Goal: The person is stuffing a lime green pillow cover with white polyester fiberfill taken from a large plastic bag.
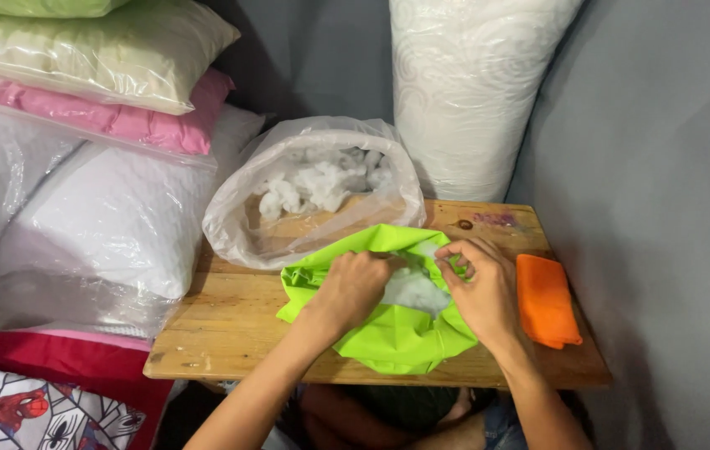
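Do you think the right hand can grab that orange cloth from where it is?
Probably yes. The orange cloth lies flat on the wooden table just beside the right hand, with nothing between them. The hand is pinching the green cover now, so it would need to let go first.

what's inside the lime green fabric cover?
White fluffy stuffing shows through the opening of the lime green fabric cover. The cloth and both hands hide how far it fills.
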